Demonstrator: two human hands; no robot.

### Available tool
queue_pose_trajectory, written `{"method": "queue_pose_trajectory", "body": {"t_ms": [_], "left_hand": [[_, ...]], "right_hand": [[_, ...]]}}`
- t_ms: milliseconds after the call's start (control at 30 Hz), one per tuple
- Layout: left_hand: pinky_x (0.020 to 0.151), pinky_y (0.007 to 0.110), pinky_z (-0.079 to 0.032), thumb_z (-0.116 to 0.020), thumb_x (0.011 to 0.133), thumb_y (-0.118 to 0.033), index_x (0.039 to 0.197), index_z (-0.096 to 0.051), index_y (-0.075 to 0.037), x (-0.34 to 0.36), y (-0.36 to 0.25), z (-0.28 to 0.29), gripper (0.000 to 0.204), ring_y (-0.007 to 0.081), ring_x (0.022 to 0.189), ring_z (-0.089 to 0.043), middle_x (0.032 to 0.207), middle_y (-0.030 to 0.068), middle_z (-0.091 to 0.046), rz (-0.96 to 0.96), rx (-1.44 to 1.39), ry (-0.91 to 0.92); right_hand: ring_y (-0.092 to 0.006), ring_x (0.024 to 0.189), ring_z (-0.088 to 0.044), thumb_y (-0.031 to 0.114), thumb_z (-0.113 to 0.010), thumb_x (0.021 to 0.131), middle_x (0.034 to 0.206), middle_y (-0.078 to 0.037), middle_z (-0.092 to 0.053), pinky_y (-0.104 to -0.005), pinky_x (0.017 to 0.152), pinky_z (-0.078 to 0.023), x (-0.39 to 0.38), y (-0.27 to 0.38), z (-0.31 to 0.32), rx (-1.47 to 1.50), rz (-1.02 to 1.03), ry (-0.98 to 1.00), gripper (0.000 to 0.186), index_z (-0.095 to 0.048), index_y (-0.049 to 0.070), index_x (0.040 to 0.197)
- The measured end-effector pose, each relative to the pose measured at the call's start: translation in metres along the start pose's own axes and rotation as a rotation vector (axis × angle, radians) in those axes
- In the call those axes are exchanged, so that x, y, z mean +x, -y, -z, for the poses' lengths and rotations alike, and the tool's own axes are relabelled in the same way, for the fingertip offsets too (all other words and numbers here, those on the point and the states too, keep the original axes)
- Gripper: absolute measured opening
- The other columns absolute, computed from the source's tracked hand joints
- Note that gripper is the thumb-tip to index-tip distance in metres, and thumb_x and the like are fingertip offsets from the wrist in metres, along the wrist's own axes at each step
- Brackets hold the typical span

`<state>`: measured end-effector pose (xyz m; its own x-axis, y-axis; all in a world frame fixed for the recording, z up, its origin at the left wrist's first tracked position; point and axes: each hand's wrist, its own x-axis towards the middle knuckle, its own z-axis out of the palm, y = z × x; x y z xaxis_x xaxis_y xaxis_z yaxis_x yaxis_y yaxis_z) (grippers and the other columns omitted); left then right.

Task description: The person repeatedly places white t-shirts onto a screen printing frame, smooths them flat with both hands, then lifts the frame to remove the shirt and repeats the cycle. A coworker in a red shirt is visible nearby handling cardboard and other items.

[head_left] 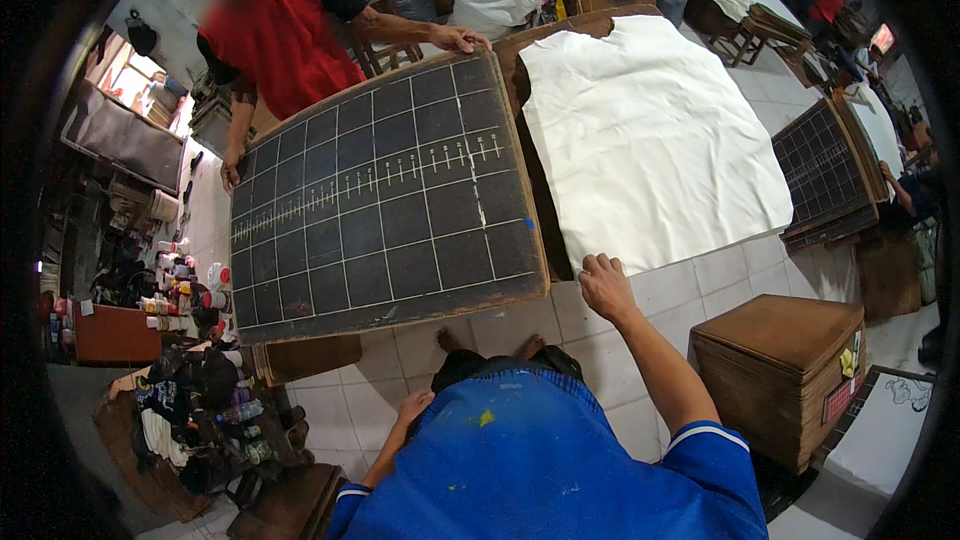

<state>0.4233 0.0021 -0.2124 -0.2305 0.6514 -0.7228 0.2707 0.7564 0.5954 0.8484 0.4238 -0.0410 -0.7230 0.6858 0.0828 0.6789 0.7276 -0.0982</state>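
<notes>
My right hand [605, 285] reaches forward, fingers bent and pressed on the near right corner of a large dark board [385, 195], beside a white sheet [650, 140] spread flat at two o'clock. The board is matte black, ruled with a pale chalk grid, its brown edges worn; it sits tilted at twelve o'clock, likely because another person's hands [455, 38] steady its far side. My left hand [412, 408] rests low near my waist at seven o'clock, loosely curled, holding nothing. A wooden box [780, 370] stands at four o'clock.
</notes>
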Motion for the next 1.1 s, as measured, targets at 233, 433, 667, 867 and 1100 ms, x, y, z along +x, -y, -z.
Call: {"method": "queue_pose_trajectory", "body": {"t_ms": [233, 433, 667, 867, 1100], "left_hand": [[0.106, 0.039, -0.05, -0.068, 0.099, -0.049, 0.141, -0.06, 0.004, 0.003, -0.029, -0.008, 0.069, 0.0318, 0.128, -0.064, 0.136, 0.0238, -0.067, 0.037, -0.013, -0.074], [0.106, 0.038, -0.05, -0.068, 0.1, -0.046, 0.14, -0.059, 0.007, -0.004, -0.043, 0.005, 0.067, 0.031, 0.126, -0.065, 0.134, 0.0233, -0.068, 0.02, -0.016, -0.078], [0.096, 0.038, -0.054, -0.065, 0.105, -0.041, 0.135, -0.065, 0.002, -0.017, -0.109, 0.014, 0.052, 0.0231, 0.11, -0.068, 0.124, 0.0148, -0.073, 0.001, -0.249, -0.114], [0.094, 0.035, -0.053, -0.067, 0.104, -0.04, 0.127, -0.07, -0.002, -0.036, -0.231, 0.054, 0.044, 0.0201, 0.107, -0.067, 0.12, 0.0095, -0.074, -0.275, 0.006, 0.122], [0.093, 0.035, -0.054, -0.066, 0.104, -0.04, 0.125, -0.071, -0.005, -0.051, -0.348, 0.093, 0.041, 0.0185, 0.106, -0.069, 0.116, 0.01, -0.075, -0.647, -0.044, 0.203]], "right_hand": [[-0.035, 0.092, -0.064, 0.014, -0.068, 0.087, 0.097, -0.014, -0.064, -0.0478, 0.08, -0.051, 0.031, -0.018, 0.002, 0.42, -0.392, -0.134, 0.006, -0.068, 0.009, 0.09], [-0.0257, 0.068, -0.073, 0.019, -0.059, 0.103, 0.089, -0.014, -0.068, -0.0385, 0.058, -0.054, 0.033, -0.063, 0.032, 0.817, -0.858, -0.362, 0.017, -0.061, 0.002, 0.106], [-0.0237, 0.09, -0.077, 0.025, -0.05, 0.112, 0.101, -0.007, -0.061, -0.0317, 0.066, -0.057, 0.025, -0.108, 0.095, 1.201, -0.724, -0.58, 0.02, -0.051, 0.006, 0.116], [-0.0204, 0.087, -0.074, 0.041, -0.058, 0.109, 0.088, -0.005, -0.061, -0.0315, 0.076, -0.058, 0.01, -0.085, 0.115, 1.208, -0.769, -0.702, 0.038, -0.058, 0.004, 0.099], [-0.0176, 0.075, -0.064, 0.024, -0.07, 0.102, 0.093, -0.008, -0.066, -0.0313, 0.065, -0.056, -0.04, -0.054, -0.004, 1.647, -1.299, -1.035, 0.022, -0.063, 0.003, 0.102]]}}
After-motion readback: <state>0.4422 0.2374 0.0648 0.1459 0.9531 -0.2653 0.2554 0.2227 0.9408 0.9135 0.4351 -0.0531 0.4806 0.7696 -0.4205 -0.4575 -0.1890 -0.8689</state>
